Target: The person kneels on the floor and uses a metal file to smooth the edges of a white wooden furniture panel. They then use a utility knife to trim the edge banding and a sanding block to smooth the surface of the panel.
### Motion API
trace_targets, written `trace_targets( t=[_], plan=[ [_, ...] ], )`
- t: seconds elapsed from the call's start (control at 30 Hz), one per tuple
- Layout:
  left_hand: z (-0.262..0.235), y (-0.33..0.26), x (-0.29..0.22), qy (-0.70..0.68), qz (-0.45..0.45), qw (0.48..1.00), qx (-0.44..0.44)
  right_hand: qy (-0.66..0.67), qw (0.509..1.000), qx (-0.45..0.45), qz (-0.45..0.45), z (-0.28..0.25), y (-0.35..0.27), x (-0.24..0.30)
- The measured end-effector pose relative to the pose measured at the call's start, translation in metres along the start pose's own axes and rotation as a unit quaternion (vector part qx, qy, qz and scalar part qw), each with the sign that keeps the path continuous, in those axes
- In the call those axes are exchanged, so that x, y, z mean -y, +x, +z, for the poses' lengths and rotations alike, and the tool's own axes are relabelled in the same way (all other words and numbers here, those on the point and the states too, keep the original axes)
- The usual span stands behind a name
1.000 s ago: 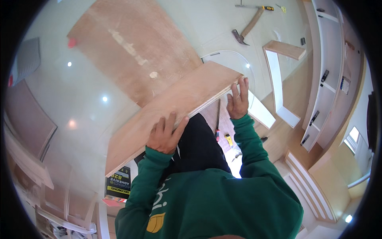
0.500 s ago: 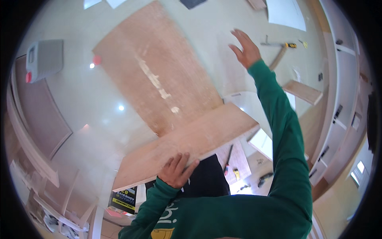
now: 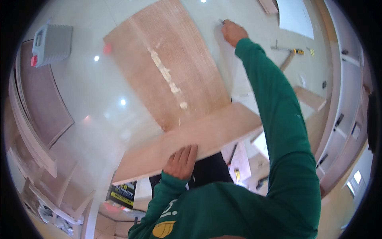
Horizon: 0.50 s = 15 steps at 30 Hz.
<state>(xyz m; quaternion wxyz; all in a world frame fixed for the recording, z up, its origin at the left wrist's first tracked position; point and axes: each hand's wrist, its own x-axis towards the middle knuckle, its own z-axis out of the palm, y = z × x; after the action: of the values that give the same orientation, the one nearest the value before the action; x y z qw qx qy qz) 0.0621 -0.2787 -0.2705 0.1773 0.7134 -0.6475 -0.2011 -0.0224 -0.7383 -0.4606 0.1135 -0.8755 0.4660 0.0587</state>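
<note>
A long plywood board lies slantwise in front of me, over my dark-clothed lap. My left hand rests on its near edge, fingers laid close together on the wood and thumb out of sight. Beyond it a larger plywood sheet lies on the floor, marked down its middle by a broken cream-coloured streak. Off the right side of that sheet, my right arm reaches far forward. There my right hand is closed round a small dark thin object, mostly hidden by the fingers.
A grey jerrycan with a red cap stands far left, near a leaning panel. To the right lie a yellow-handled tool, a wood offcut and a white sheet. A black and yellow can stands beside my left arm.
My right hand, spread and bare before, has moved forward and left and closed on the small dark object. The left hand's fingers have drawn together on the board. The view has shifted slightly.
</note>
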Motion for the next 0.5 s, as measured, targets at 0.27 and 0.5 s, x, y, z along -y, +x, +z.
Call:
trace_targets(
  t=[0.27, 0.5],
  plan=[
    [-0.013, -0.048, 0.023, -0.038, -0.074, 0.995, 0.051, 0.761, 0.641, -0.068, 0.076, -0.19, -0.226, -0.038],
    [-0.079, -0.174, 0.159, -0.008, -0.13, 0.989, 0.069, 0.351, 0.897, -0.259, 0.071, -0.202, -0.364, 0.073]
  ],
)
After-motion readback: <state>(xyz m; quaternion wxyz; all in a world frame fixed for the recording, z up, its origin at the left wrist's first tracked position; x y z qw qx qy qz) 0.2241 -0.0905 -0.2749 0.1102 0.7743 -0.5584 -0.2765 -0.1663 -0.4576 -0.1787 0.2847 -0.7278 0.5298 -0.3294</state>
